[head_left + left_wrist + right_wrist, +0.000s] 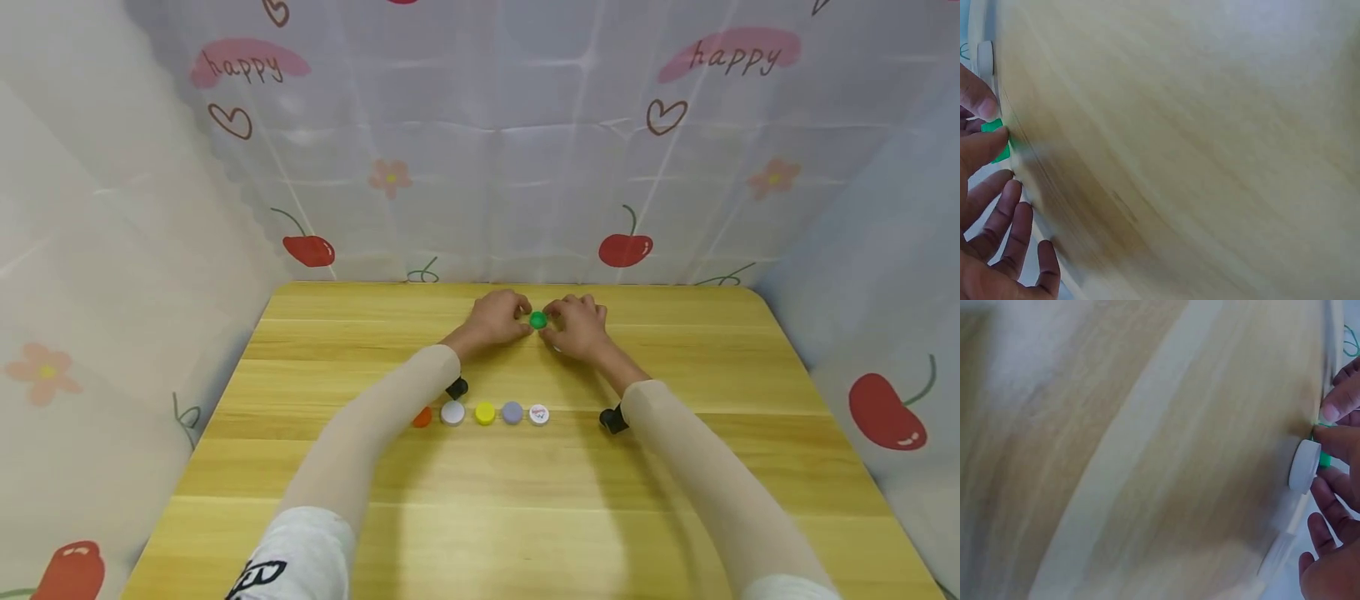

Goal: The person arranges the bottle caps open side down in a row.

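Note:
A small green bottle cap (538,320) lies near the far side of the table, between both hands, its hollow side seemingly up. My left hand (498,321) pinches it from the left with thumb and index finger; the left wrist view shows the thumb across the green cap (1004,153), other fingers spread. From the right, the thumb and index finger of my right hand (577,327) pinch the same cap. A white cap (1305,466) stands close to the right hand, mostly hidden under it in the head view.
Nearer the body runs a row of caps: orange (422,417), white (452,412), yellow (485,413), lavender (513,412) and white with a printed mark (539,414). The left forearm partly covers the orange one. A printed curtain (487,208) rises behind the wooden table (480,517).

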Demonstrator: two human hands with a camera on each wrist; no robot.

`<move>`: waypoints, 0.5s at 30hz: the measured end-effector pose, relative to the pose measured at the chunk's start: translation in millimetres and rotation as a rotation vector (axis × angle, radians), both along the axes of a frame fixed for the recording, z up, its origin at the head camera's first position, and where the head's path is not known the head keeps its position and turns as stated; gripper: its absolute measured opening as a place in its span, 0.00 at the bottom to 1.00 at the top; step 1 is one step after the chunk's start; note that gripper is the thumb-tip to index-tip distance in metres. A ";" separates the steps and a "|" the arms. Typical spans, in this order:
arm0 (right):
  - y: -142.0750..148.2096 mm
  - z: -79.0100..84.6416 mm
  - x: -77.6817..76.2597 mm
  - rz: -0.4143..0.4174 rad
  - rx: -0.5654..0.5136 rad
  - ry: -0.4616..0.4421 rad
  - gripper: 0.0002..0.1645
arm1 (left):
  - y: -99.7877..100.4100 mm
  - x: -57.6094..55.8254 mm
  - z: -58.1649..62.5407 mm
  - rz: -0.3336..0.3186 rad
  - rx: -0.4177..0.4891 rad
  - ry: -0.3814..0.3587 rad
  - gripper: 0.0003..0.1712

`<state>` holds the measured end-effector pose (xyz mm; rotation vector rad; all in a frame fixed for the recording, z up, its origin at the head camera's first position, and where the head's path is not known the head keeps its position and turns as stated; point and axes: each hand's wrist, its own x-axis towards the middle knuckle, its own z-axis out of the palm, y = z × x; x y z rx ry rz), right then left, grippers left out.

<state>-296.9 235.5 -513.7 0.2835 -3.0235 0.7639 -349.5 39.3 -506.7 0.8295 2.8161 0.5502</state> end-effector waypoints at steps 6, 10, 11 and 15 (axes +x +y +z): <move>-2.4 -3.4 -1.7 -0.009 -0.019 -0.002 0.21 | 5.0 0.5 -0.1 -0.016 -0.007 0.024 0.19; -2.1 -4.3 -3.1 -0.014 -0.033 -0.006 0.19 | 7.3 0.5 0.9 -0.015 -0.021 0.048 0.20; -2.3 -4.6 -3.4 -0.013 -0.035 -0.008 0.19 | 7.3 0.5 1.0 -0.012 -0.025 0.047 0.20; -3.8 -5.6 -3.7 -0.002 -0.039 -0.010 0.18 | 5.9 0.2 0.2 -0.011 -0.041 0.037 0.20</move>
